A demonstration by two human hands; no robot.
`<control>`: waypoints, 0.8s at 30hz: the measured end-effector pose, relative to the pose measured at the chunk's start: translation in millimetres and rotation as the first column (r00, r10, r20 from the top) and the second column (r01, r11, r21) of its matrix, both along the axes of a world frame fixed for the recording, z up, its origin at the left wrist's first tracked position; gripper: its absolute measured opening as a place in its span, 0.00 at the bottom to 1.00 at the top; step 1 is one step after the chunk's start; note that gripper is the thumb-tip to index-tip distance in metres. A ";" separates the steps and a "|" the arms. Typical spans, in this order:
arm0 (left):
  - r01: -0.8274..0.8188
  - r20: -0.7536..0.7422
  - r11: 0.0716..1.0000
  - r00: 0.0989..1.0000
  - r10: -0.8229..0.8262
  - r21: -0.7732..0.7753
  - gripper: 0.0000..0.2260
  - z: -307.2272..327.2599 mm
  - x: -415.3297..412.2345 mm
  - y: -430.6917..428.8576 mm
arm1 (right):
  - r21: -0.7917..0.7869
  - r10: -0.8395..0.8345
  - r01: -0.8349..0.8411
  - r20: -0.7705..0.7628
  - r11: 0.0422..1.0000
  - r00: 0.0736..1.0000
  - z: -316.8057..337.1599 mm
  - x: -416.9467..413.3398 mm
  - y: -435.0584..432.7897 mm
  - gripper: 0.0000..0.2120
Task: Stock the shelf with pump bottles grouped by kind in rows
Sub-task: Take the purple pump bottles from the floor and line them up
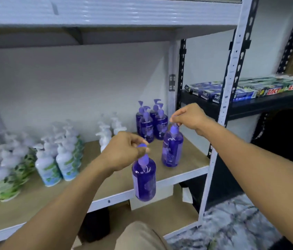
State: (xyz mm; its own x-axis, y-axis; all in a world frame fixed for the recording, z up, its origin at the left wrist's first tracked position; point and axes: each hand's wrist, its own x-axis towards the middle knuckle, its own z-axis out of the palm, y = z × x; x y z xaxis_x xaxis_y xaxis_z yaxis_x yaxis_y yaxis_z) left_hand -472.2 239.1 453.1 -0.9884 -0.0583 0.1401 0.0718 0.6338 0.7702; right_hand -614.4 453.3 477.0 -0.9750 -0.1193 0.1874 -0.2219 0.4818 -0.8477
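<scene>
At left, green-labelled pump bottles (48, 170) crowd the shelf (178, 175). The left hand (124, 150) pinches a purple bottle (144, 179) by its pump, dangling at the front edge. The right hand (189, 118) pinches the second purple bottle (172, 148) likewise, upright over the board, before the purple row (151, 123).

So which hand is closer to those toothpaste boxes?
Right. The right hand, holding a bottle, is just left of and below the boxes; the left hand is farther left and lower.

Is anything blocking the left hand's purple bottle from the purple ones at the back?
Nothing visible. Only bare wooden shelf lies between the purple plastic pump bottle in the left hand and the purple bottles at the back.
</scene>
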 end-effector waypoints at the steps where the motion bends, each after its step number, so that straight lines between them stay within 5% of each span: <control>1: -0.003 0.002 1.000 1.000 0.003 0.001 0.03 3.1 -1.6 -2.7 | 0.018 -0.023 0.023 0.002 1.000 1.000 0.9 -9.2 -4.9 0.04; 11: -0.004 0.008 1.000 1.000 0.003 0.008 0.02 17.2 -25.8 -14.0 | 0.164 -0.242 0.236 0.017 0.958 0.970 -26.1 -67.5 -15.3 0.06; 24: -0.132 -0.054 0.990 0.990 0.129 -0.052 0.03 10.4 -71.9 -25.5 | 0.191 -0.251 0.253 -0.035 0.948 0.967 -36.5 -81.5 -9.2 0.05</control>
State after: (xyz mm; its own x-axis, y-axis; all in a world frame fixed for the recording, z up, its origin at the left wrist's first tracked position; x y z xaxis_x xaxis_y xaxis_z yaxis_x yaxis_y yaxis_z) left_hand -544.1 213.6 463.6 -0.9646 -0.1768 0.1958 0.0233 0.6821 0.7309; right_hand -695.9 444.1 440.5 -0.9760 0.0957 0.1956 -0.0803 0.6768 -0.7318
